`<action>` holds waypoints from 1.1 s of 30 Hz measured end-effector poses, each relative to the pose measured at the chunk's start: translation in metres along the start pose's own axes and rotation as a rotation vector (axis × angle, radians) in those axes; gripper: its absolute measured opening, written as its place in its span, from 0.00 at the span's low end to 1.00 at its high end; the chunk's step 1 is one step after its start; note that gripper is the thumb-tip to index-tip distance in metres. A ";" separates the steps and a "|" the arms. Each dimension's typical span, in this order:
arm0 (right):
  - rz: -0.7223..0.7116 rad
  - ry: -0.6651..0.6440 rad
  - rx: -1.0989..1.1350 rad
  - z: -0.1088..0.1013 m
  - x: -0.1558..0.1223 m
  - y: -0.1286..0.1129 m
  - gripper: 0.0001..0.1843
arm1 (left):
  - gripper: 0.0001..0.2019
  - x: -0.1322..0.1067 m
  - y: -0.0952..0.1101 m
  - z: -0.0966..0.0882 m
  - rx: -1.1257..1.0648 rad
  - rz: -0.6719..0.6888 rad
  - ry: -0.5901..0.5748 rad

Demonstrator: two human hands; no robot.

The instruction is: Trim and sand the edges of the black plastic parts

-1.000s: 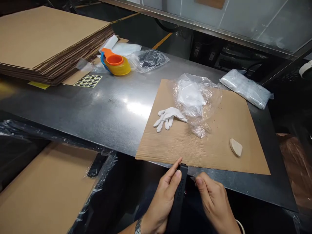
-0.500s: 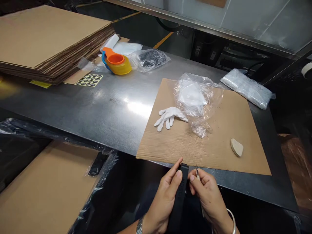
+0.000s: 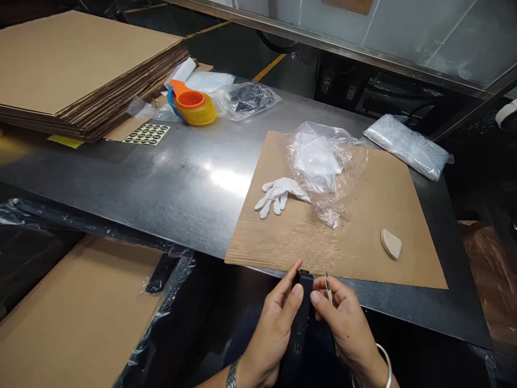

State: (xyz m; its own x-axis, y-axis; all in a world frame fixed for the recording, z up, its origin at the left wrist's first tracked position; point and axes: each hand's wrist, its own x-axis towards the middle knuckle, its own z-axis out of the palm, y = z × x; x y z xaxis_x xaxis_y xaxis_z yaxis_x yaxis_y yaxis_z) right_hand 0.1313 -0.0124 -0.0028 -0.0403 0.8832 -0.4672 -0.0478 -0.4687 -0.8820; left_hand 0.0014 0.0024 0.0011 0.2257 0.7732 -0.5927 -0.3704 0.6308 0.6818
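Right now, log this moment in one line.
left hand: holds long black part | right hand: holds pale-handled pointed tool, tip exposed | cardboard sheet: on metal table, under white glove

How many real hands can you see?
2. The left hand grips a long black piece; the right hand, beside it, holds a slim pointed tool. The white glove lying on the cardboard doesn't count. No other hands show.
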 end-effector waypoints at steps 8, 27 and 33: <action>-0.014 0.122 0.026 -0.003 0.019 0.000 0.18 | 0.28 -0.004 -0.007 0.002 -0.090 -0.111 -0.053; -0.283 0.507 -1.021 -0.066 0.059 -0.003 0.08 | 0.25 -0.003 0.005 0.003 -0.155 -0.258 -0.089; -0.427 0.519 -1.241 -0.080 0.072 0.006 0.09 | 0.23 0.001 0.009 0.002 -0.215 -0.389 -0.123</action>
State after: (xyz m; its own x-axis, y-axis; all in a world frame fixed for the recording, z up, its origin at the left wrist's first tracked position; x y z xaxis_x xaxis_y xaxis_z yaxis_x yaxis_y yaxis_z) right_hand 0.2083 0.0496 -0.0472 0.1340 0.9841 0.1169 0.9458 -0.0918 -0.3116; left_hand 0.0002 0.0093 0.0076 0.4857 0.4919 -0.7226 -0.4126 0.8578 0.3067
